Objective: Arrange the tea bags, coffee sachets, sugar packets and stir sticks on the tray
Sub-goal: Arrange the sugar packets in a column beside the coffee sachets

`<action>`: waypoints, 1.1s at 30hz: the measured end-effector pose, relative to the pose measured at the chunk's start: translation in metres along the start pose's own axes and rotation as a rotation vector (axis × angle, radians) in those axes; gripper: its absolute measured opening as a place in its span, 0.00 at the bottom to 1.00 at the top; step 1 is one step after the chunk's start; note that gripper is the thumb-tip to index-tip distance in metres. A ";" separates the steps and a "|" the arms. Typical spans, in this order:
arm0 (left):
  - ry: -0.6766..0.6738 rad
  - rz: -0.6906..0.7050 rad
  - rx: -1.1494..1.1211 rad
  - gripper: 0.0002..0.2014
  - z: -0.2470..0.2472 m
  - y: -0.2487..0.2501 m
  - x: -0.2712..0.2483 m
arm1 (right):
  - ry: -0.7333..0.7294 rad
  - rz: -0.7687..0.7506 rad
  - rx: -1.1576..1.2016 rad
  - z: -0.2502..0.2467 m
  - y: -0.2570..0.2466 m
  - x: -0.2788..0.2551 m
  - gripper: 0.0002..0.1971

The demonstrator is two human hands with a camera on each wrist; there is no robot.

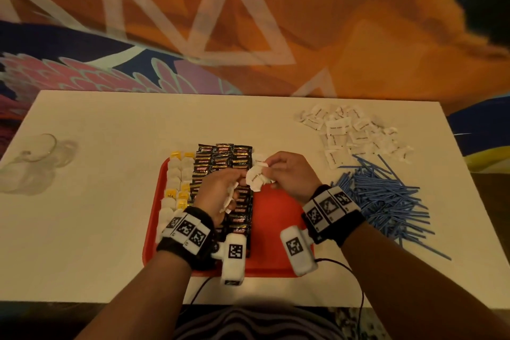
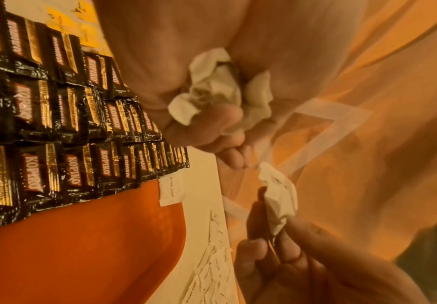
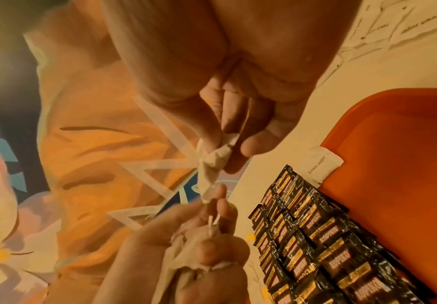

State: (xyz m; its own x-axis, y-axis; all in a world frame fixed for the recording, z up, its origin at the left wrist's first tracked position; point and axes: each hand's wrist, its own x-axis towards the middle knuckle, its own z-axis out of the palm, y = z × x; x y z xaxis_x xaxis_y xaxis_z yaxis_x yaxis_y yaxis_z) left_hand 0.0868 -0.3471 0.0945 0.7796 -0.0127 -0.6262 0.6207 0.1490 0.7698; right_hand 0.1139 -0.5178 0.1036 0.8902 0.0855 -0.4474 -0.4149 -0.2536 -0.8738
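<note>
Together our two hands work above the middle of the red tray. Our right hand pinches one crumpled white sugar packet between thumb and fingertips, its print facing us. Our left hand is curled round a small bunch of more white packets, squeezed in the palm, and its fingertips reach toward the packet in the right hand; whether they touch it we cannot tell.

Below the hands, the tray is filled on its left side. Two columns of white tea bags with yellow tags run along the left edge, and beside them three columns of black coffee sachets overlap like tiles. One flat packet marked brown sugar lies at the far edge of the tray, just beside the last column of sachets. The right part of the tray is bare red.

Further right on the white table, a loose heap of white sugar packets lies at the far corner, and in front of it a tangled pile of blue stir sticks. At the table's far left sits a clear plastic bag. Black cables run from our wrist bands over the near edge.
</note>
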 end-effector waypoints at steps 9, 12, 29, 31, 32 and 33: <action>0.052 0.143 0.085 0.02 0.004 0.004 -0.001 | 0.196 -0.045 0.182 0.002 -0.001 -0.010 0.05; 0.022 0.129 0.071 0.04 0.004 0.005 -0.001 | 0.053 -0.011 0.198 0.004 0.001 -0.014 0.07; 0.183 0.254 0.194 0.01 0.005 -0.005 0.022 | -0.019 0.102 0.338 0.003 0.023 0.001 0.10; 0.180 0.244 0.199 0.01 0.005 -0.007 0.025 | -0.072 0.128 0.219 0.003 0.032 0.006 0.13; 0.177 0.236 0.205 0.02 0.005 -0.008 0.027 | -0.074 0.114 0.139 0.002 0.037 0.010 0.12; 0.181 0.224 0.212 0.02 0.003 -0.010 0.030 | -0.063 0.102 0.067 0.001 0.040 0.014 0.12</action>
State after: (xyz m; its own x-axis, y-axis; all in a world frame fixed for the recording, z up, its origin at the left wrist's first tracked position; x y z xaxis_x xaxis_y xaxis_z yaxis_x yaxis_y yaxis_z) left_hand 0.1042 -0.3523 0.0689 0.8828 0.1752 -0.4359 0.4541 -0.0801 0.8873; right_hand 0.1095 -0.5257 0.0619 0.8301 0.1235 -0.5437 -0.5159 -0.1996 -0.8330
